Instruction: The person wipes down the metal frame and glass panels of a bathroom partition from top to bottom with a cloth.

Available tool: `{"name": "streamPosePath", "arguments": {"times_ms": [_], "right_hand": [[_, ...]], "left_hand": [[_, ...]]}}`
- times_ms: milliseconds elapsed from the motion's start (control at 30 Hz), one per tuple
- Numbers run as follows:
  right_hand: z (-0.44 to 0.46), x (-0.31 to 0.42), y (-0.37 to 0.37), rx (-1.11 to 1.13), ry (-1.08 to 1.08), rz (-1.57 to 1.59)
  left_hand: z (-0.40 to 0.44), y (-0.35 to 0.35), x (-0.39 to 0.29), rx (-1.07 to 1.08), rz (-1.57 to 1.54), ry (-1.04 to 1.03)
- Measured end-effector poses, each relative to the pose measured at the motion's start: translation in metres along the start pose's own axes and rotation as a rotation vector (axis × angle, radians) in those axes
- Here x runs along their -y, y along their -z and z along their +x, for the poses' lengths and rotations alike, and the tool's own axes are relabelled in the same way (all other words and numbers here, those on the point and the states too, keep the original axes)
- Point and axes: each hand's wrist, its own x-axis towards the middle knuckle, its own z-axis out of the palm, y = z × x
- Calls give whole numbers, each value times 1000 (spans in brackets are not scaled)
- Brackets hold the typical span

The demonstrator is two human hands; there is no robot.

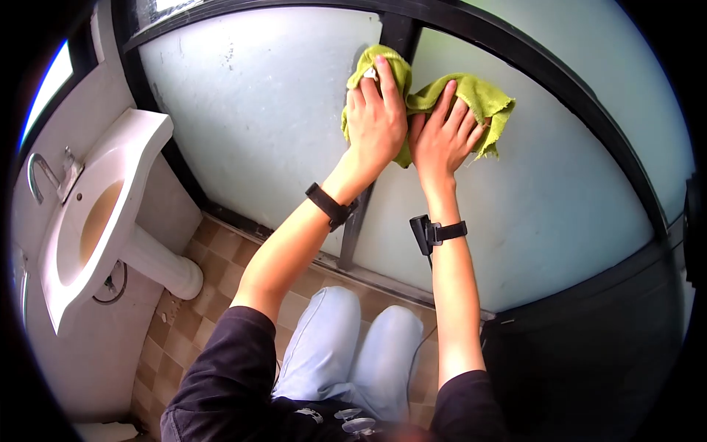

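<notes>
A lime-green cloth [487, 97] with a frayed edge is spread and bunched against a frosted glass panel [508, 206]. My left hand [377, 121] presses its left part over the dark upright bar [400, 35] and the edge of the left pane [250, 110]. Its index finger is stretched and the other fingers are slightly bent on the fabric. Beside it, my right hand [442, 141] holds the right part to the glass, fingers spread over the cloth. The fabric partly hides behind both palms. Each wrist wears a black strap.
On the left a white pedestal washbasin [151, 136] with a metal tap [44, 177] stands by the wall. Brown checkered floor tiles [199, 276] lie below my knees. A large dark surface [574, 346] fills the lower right. Dark frame bars border the panes.
</notes>
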Motion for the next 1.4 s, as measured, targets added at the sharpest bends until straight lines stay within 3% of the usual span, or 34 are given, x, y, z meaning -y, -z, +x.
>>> {"name": "streamPosePath", "arguments": {"times_ms": [67, 200, 367, 400, 533, 600, 733, 800, 833, 867, 933, 967, 1233, 1300, 1333, 1400], "right_hand": [[-15, 6, 2, 155, -4, 32], [-58, 13, -3, 210, 93, 93], [-71, 8, 10, 269, 143, 416], [-65, 7, 15, 259, 144, 418], [-19, 5, 33, 51, 239, 527], [26, 11, 44, -20, 261, 541], [108, 18, 37, -238, 337, 467], [134, 20, 28, -258, 322, 487], [136, 24, 27, -334, 315, 406], [133, 28, 31, -307, 287, 433], [124, 32, 25, -141, 193, 652], [126, 37, 21, -239, 205, 694], [114, 44, 21, -276, 201, 493], [114, 50, 21, -304, 21, 1203], [115, 42, 24, -340, 223, 446], [118, 43, 24, -352, 244, 440]], "left_hand": [[-21, 0, 2, 21, -56, -2], [-75, 1, 8, 109, -48, 15], [-93, 6, 18, 236, -20, -13], [-88, 11, 19, 287, -32, -29], [-31, 39, 30, 92, -216, -229], [13, 39, 32, 86, -268, -232], [101, 39, 39, -195, -249, -393], [128, 52, 34, -196, -255, -423], [130, 44, 44, 51, -363, -362], [133, 41, 44, -64, -238, -417], [132, 35, 46, -101, -326, -438], [130, 32, 47, -92, -321, -429], [109, 11, 60, -111, -332, -406], [112, 13, 58, -139, -324, -405], [113, 13, 57, -161, -341, -403], [112, 13, 59, -173, -348, -395]]}}
